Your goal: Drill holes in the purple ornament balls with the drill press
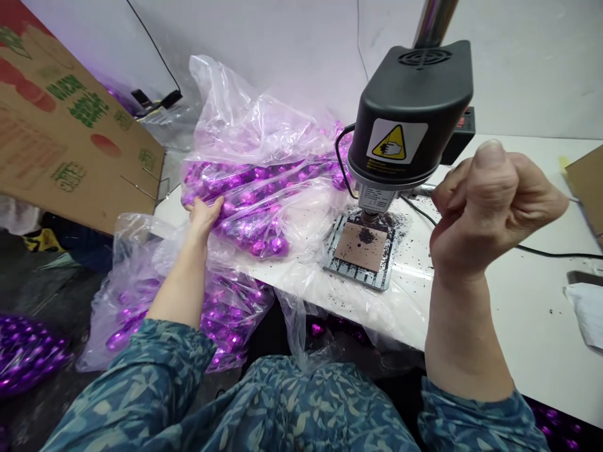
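Observation:
My left hand (203,216) grips the near left edge of a clear plastic bag (254,188) filled with shiny purple faceted balls; the thumb lies on the film and the fingertips are partly hidden. My right hand (492,207) is a fist around the feed lever (426,190) of a black bench drill press (409,119), on the machine's right side. Below the drill head, a brown square board (362,245) with a small dark hole lies on the slotted metal base (358,279). Black shavings (366,235) cover part of the board, right under the chuck.
A printed cardboard box (70,119) leans at the left. Another bag of purple balls (226,314) hangs below the table edge, with more purple balls (28,355) far left. A black cable (556,253) crosses the white table (527,326). A white packet (586,311) lies far right.

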{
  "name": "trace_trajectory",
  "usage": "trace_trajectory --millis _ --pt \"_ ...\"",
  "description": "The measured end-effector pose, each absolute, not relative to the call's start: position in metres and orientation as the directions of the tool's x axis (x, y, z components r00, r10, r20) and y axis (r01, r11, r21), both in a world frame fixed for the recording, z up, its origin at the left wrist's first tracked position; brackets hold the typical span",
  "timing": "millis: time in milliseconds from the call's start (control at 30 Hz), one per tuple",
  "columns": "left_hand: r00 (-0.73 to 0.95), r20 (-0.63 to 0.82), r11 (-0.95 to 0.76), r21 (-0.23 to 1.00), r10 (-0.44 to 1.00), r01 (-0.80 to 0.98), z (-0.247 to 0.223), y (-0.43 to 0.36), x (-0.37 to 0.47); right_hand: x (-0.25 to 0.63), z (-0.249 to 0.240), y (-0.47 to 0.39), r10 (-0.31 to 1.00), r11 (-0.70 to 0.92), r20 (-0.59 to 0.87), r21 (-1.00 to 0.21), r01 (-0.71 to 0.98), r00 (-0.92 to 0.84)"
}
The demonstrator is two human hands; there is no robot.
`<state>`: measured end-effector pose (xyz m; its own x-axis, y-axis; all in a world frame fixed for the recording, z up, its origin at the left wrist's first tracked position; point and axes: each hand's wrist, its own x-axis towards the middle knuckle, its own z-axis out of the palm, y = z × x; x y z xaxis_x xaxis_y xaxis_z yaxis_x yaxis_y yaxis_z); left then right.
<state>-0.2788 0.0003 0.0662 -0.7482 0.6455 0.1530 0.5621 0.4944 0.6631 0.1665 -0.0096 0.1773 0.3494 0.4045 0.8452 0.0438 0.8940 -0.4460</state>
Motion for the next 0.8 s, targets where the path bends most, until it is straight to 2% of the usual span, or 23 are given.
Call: trace_trajectory --millis 67,133,267,367,433,500,600,700,800 --pt "-0.788 0.112 0.535 0.676 0.606 0.507 0.065 0.004 -0.277 0.166 0.177 -0.010 0.410 0.890 0.842 -0.454 0.049 0.351" --pt "-0.823 0.140 0.522 0.712 0.550 0.470 0.069 0.008 -0.269 0.166 0.177 -0.010 0.411 0.888 0.841 -0.457 0.057 0.353" --pt "-0.851 0.215 0.314 0.864 0.479 0.394 0.086 0.016 -0.253 0.166 0.177 -0.010 0.408 0.887 0.839 -0.458 0.062 0.361" --pt "-0.861 0.233 0.219 0.907 0.452 0.360 0.101 0.027 -0.249 0.167 0.177 -0.010 0.419 0.883 0.837 -0.466 0.059 0.351" --pt "-0.859 0.197 0.099 0.957 0.472 0.274 0.110 0.037 -0.248 0.167 0.177 -0.011 0.415 0.885 0.841 -0.461 0.059 0.346" --pt "-0.816 0.143 -0.081 0.990 0.560 0.118 0.119 0.047 -0.246 0.167 0.176 -0.011 0.415 0.886 0.842 -0.460 0.057 0.345" --pt "-0.692 0.117 -0.261 0.959 0.712 -0.107 0.133 0.060 -0.243 0.166 0.176 -0.010 0.403 0.893 0.845 -0.447 0.049 0.350" --pt "-0.668 0.142 -0.332 0.929 0.730 -0.166 0.145 0.069 -0.246 0.165 0.176 -0.010 0.400 0.895 0.843 -0.443 0.043 0.360" --pt "-0.715 0.169 -0.346 0.932 0.678 -0.107 0.148 0.078 -0.258 0.165 0.177 -0.010 0.405 0.894 0.843 -0.447 0.041 0.353"
